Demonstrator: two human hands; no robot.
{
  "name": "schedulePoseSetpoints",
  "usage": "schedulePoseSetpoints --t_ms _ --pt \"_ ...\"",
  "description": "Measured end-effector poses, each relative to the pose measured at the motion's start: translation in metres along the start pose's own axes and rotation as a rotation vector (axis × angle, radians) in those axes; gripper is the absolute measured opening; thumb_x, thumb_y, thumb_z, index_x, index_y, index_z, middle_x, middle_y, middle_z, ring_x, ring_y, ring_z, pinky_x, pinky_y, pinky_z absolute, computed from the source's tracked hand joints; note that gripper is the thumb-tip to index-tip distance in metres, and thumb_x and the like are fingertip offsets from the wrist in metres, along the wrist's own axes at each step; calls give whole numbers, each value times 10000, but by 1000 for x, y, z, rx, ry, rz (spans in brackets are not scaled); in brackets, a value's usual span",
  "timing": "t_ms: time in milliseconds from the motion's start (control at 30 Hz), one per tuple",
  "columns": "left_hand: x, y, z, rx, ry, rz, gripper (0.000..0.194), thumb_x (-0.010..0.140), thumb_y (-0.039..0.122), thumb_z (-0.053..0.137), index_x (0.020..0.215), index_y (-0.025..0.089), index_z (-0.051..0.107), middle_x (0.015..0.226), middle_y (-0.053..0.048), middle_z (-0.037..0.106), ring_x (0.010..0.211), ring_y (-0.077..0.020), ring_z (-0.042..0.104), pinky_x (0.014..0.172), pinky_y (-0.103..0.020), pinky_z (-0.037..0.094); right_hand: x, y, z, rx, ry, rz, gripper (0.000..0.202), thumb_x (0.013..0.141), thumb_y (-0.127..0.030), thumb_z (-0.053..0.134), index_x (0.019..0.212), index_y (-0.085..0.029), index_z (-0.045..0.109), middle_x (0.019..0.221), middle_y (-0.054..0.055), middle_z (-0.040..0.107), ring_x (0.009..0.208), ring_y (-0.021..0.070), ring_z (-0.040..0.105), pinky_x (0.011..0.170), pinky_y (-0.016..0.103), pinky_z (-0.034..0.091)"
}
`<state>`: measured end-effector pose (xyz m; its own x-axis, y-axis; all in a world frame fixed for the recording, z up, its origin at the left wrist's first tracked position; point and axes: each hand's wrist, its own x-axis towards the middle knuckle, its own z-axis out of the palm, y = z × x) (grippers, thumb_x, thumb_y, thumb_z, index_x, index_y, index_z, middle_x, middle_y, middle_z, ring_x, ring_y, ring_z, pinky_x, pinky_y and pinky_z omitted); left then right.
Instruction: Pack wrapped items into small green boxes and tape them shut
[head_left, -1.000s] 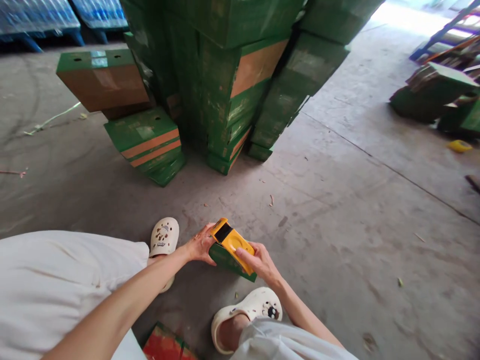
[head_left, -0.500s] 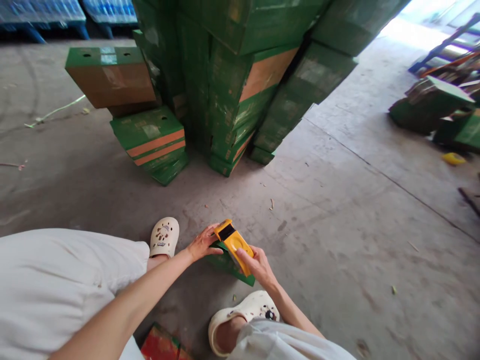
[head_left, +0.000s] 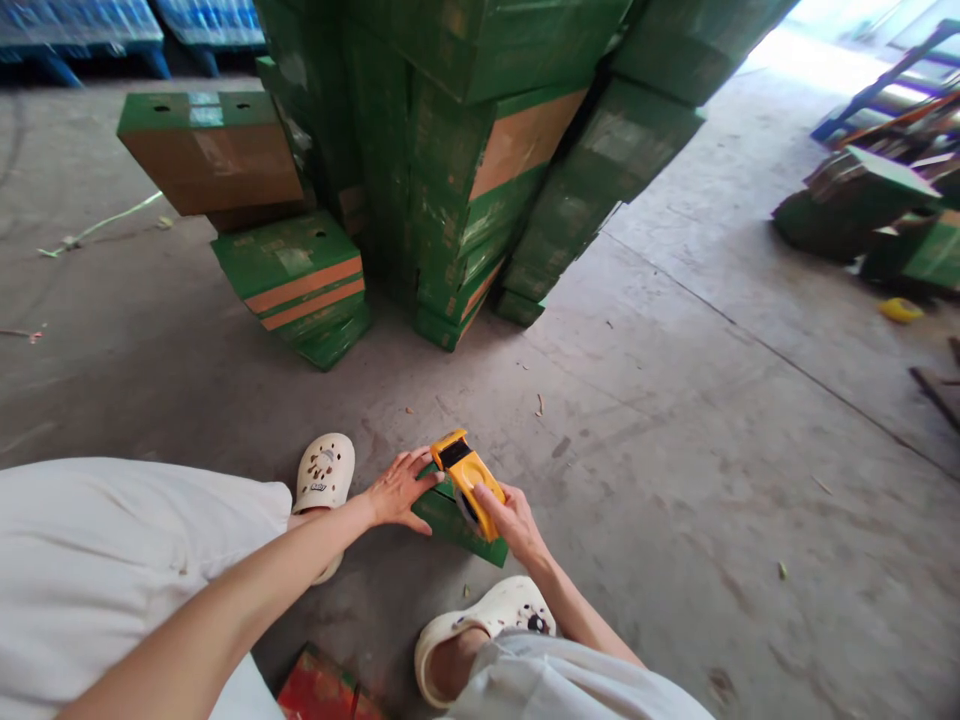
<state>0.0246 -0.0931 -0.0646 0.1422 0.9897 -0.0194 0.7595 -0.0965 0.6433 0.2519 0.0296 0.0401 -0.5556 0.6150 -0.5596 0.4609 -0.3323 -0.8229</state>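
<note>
A yellow tape dispenser [head_left: 471, 484] with a dark opening at its upper end is gripped in my right hand [head_left: 512, 522], thumb on its side. Below it, between my feet, a small green box [head_left: 457, 526] stands on the floor, partly hidden by the dispenser and my hands. My left hand [head_left: 400, 491] has its fingers spread at the box's left end, fingertips close to the dispenser's upper end; whether they touch it I cannot tell.
Tall stacks of green boxes [head_left: 442, 190] stand ahead, with a lower pile [head_left: 300, 270] on their left. Cream clogs [head_left: 324, 475] are on my feet. A red box [head_left: 319, 690] lies at the bottom edge. More boxes [head_left: 855, 205] and a yellow roll [head_left: 900, 310] are at right.
My left hand has shifted slightly left and its fingers have spread wider. The dispenser, still in my right hand, has risen a little and tilted slightly. The view has shifted a little.
</note>
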Motion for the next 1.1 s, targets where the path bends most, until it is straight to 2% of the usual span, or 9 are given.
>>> schedulePoseSetpoints --t_ms 133,300,433,533,633,700,767,933,1100 --pt "2 -2 3 -10 14 3 1010 557 779 886 1402 277 654 1594 -183 443 1504 -468 313 1231 -617 240 -4 2 -2 39 15 -7 639 755 -789 736 796 -158 642 598 -9 596 498 132 531 480 246 435" --pt "-2 -5 7 -18 -5 -38 1067 548 772 901 1451 271 629 1631 -196 426 1521 -469 312 1243 -627 219 -10 -1 1 29 -119 3 624 758 -744 767 895 -140 696 630 -6 641 490 126 541 475 241 460" --pt "-4 -8 10 -123 30 -68 924 710 772 812 1466 280 612 1683 -163 378 1570 -416 282 1272 -604 229 -8 -2 4 -23 -141 5 625 769 -746 753 915 -141 697 624 -6 653 491 135 574 482 243 482" --pt "-3 -6 15 -242 77 -101 830 815 703 769 1498 276 572 1693 -143 374 1585 -368 295 1284 -567 268 -6 -2 4 -53 -144 0 628 762 -752 754 894 -141 691 649 7 674 512 145 606 486 239 480" --pt "-3 1 17 -360 154 -180 988 736 622 869 1568 256 482 1675 -157 403 1582 -387 303 1283 -597 273 -7 -1 4 -78 -152 -3 630 759 -757 755 884 -143 688 655 9 675 519 147 613 486 238 482" --pt "-4 5 11 -460 240 -231 1012 685 535 912 1556 237 492 1644 -157 449 1576 -389 311 1293 -603 247 -8 -1 3 -84 -163 -4 632 755 -758 758 890 -144 691 650 3 665 514 142 605 488 237 483" --pt "-4 8 -3 -626 333 -327 851 702 437 881 1467 220 580 1592 -144 515 1556 -357 354 1300 -557 251 -7 0 0 -83 -180 -6 639 749 -762 761 899 -146 691 644 -4 654 507 137 594 487 236 477" --pt "8 10 -47 -1108 341 -741 443 838 412 686 1205 165 706 1250 -143 715 1172 -244 679 1057 -428 525 -3 1 -6 -106 -262 -1 648 753 -791 732 854 -155 668 631 -12 628 491 123 549 481 234 453" --pt "24 25 -53 -1272 135 -774 551 741 653 787 935 139 744 854 -55 715 792 -181 687 751 -325 564 -2 -4 -8 -170 -245 0 691 811 -841 624 808 -151 671 588 -7 607 488 126 526 477 231 412"
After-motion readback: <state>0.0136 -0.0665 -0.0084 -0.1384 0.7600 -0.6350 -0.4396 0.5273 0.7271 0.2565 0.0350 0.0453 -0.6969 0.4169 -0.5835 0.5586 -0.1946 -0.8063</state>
